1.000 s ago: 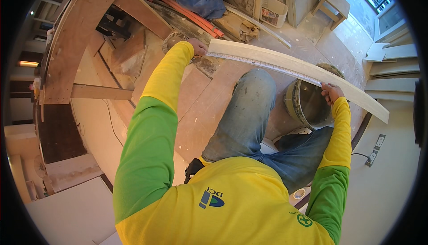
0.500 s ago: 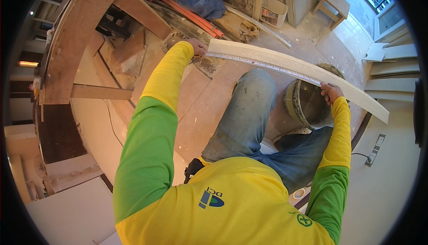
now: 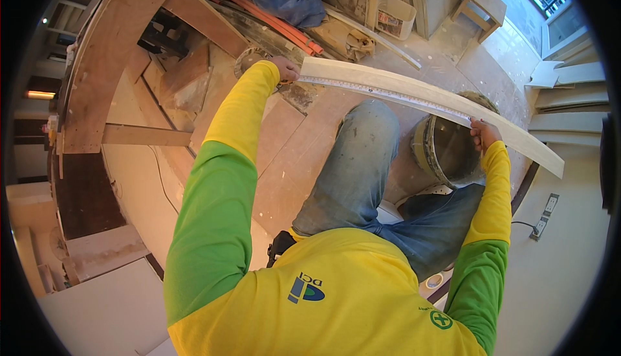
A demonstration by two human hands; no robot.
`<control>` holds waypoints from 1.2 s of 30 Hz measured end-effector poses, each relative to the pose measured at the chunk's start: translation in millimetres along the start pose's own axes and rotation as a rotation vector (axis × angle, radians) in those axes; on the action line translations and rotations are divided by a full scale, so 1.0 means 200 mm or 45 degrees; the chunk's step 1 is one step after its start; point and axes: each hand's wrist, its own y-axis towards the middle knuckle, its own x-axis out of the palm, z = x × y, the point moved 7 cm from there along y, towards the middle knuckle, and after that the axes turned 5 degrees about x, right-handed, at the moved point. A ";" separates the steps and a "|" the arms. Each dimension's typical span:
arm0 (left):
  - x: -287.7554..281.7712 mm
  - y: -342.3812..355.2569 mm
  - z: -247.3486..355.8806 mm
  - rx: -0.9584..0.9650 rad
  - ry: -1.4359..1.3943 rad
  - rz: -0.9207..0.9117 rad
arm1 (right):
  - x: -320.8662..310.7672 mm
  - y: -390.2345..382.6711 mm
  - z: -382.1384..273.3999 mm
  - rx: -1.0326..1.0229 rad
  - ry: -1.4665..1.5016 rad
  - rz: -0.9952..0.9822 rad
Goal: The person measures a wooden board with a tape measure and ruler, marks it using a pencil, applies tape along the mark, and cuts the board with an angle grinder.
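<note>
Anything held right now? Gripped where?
Measuring tape, stretched along a pale board's near edge: left hand at the visible strip's left end, right hand at its right end. Can't tell if either grips the board too.

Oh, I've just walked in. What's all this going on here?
A person in a yellow-and-green top is holding a measuring tape along the near edge of a pale board. The left hand has the tape at the board's left end, and the right hand has it farther along, short of the right end. The board passes across a dark bucket; whether it rests there isn't clear.
</note>
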 end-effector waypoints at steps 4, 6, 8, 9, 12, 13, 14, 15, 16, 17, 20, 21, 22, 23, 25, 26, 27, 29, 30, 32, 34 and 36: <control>0.00 -0.01 -0.03 0.027 -0.005 0.002 | 0.01 0.01 -0.01 0.002 -0.051 -0.020; 0.00 0.01 -0.01 -0.001 -0.002 0.019 | -0.01 0.02 0.01 -0.014 -0.061 -0.020; 0.00 0.02 0.00 -0.008 0.002 0.014 | -0.02 0.03 0.02 -0.010 -0.110 -0.024; 0.00 0.01 0.00 -0.015 0.004 0.011 | -0.02 0.04 0.02 -0.008 -0.161 -0.031; -0.01 0.01 -0.01 0.012 0.029 0.041 | 0.00 0.04 0.02 -0.022 -0.253 -0.033; -0.01 0.01 -0.01 0.010 0.028 0.041 | 0.00 0.04 0.02 -0.021 -0.255 -0.035; -0.01 0.01 -0.01 -0.017 0.015 0.037 | 0.00 0.04 0.02 -0.021 -0.257 -0.039; -0.01 0.02 -0.01 -0.043 0.003 0.033 | -0.01 0.04 0.03 -0.021 -0.258 -0.042; -0.01 0.03 0.00 -0.040 0.001 0.031 | -0.02 0.04 0.03 -0.018 -0.259 -0.038; -0.01 0.03 -0.02 -0.074 0.022 -0.001 | -0.01 0.04 0.02 -0.030 -0.264 -0.039; -0.01 0.03 -0.05 -0.099 0.035 -0.041 | 0.01 0.01 0.01 -0.043 -0.276 -0.032; -0.01 0.03 -0.05 -0.088 0.029 -0.050 | 0.01 0.01 0.01 -0.045 -0.281 -0.023; -0.01 0.04 -0.05 -0.088 0.030 -0.051 | 0.02 0.00 0.00 -0.044 -0.280 -0.023; 0.00 0.05 -0.05 -0.073 0.058 -0.048 | 0.01 0.00 0.00 -0.046 -0.294 -0.025; 0.00 0.06 -0.05 -0.057 0.086 -0.045 | 0.01 0.00 0.00 -0.048 -0.307 -0.026; 0.00 0.06 -0.06 -0.052 0.080 -0.041 | 0.01 0.00 0.00 -0.055 -0.321 -0.043; 0.00 0.06 -0.06 -0.048 0.075 -0.037 | 0.02 0.00 0.00 -0.063 -0.335 -0.061; 0.00 0.06 -0.07 -0.050 0.080 -0.036 | 0.03 0.00 -0.01 -0.067 -0.353 -0.059; 0.00 0.06 -0.08 -0.050 0.083 -0.034 | 0.03 0.00 -0.01 -0.071 -0.372 -0.055; 0.00 0.07 -0.08 -0.055 0.081 -0.027 | 0.03 0.01 -0.01 -0.078 -0.376 -0.064; 0.00 0.07 -0.07 -0.058 0.079 -0.021 | 0.02 0.02 0.00 -0.083 -0.379 -0.071; 0.00 0.07 -0.07 -0.064 0.097 -0.022 | 0.03 0.03 0.00 -0.077 -0.383 -0.095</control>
